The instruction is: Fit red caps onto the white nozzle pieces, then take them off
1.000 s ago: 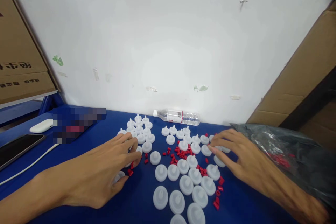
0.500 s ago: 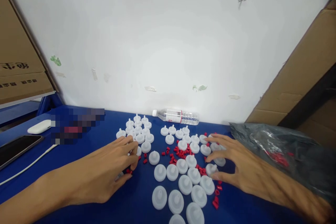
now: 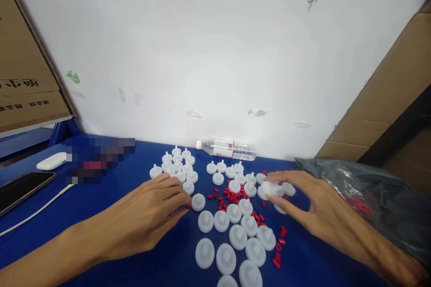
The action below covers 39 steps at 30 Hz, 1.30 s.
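Observation:
My left hand (image 3: 148,217) lies low over the blue table (image 3: 134,179), fingers pressed together, with a small red cap (image 3: 186,206) pinched at the tips of thumb and forefinger. It is beside the left group of white round plastic discs (image 3: 178,168). My right hand (image 3: 305,204) curls around a white disc (image 3: 269,188), held just above the table between fingertips and thumb. More white discs (image 3: 237,236) lie in rows between my hands, with loose red caps (image 3: 232,196) scattered among them.
A clear water bottle (image 3: 229,149) lies against the white wall. A dark plastic bag (image 3: 373,202) with red caps sits at the right. A phone (image 3: 20,188), white case (image 3: 52,160) and cable (image 3: 37,210) lie at left. Cardboard boxes (image 3: 23,76) flank the table.
My left hand slid right toward the discs, the red cap moving with its fingertips. My right hand closed around a white disc and raised it slightly.

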### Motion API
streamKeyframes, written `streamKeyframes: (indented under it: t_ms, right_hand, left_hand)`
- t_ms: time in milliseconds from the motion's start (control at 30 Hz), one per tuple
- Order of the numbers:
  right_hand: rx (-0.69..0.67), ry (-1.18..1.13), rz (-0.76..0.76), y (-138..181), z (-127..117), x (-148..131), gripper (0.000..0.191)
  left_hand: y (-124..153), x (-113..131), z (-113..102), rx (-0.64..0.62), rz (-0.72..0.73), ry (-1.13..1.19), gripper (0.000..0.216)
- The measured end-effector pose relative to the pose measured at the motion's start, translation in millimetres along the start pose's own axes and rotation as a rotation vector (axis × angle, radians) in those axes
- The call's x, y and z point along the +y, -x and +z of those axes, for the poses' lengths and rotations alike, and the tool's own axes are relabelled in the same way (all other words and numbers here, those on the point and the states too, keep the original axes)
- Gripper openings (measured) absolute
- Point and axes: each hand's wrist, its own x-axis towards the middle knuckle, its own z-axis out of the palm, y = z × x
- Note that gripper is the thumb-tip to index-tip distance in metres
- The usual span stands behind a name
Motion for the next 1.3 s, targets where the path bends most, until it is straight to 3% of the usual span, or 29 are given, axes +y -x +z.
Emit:
streamKeyframes:
  t_ms: [267,433,567,800,1167,1300]
  right_hand:
    - [0.095,0.040,-0.258,-3.9,10.1,-46.1,0.034]
    - [0.148,-0.002,-0.383,-4.6,17.7,-71.6,0.027]
    - [0.193,-0.048,-0.494,-5.0,23.4,-85.2,0.024]
    - [0.269,-0.061,-0.491,-1.7,23.8,-95.0,0.026]
    - [0.355,-0.034,-0.541,-2.8,33.3,-102.2,0.033]
    - [0.381,-0.047,-0.527,-1.0,34.0,-106.8,0.029]
  left_hand:
    - [5.7,12.5,30.4,0.216,0.029,0.138,0.026]
    - [3.2,25.1,34.5,0.192,-0.025,0.222,0.022]
    - [1.6,30.4,35.5,0.255,0.000,0.249,0.020]
    - [6.8,34.0,38.8,0.271,0.069,0.205,0.033]
    - [0.0,39.1,40.9,0.317,0.066,0.290,0.011]
    - [-2.3,44.4,36.6,0.294,0.081,0.282,0.018]
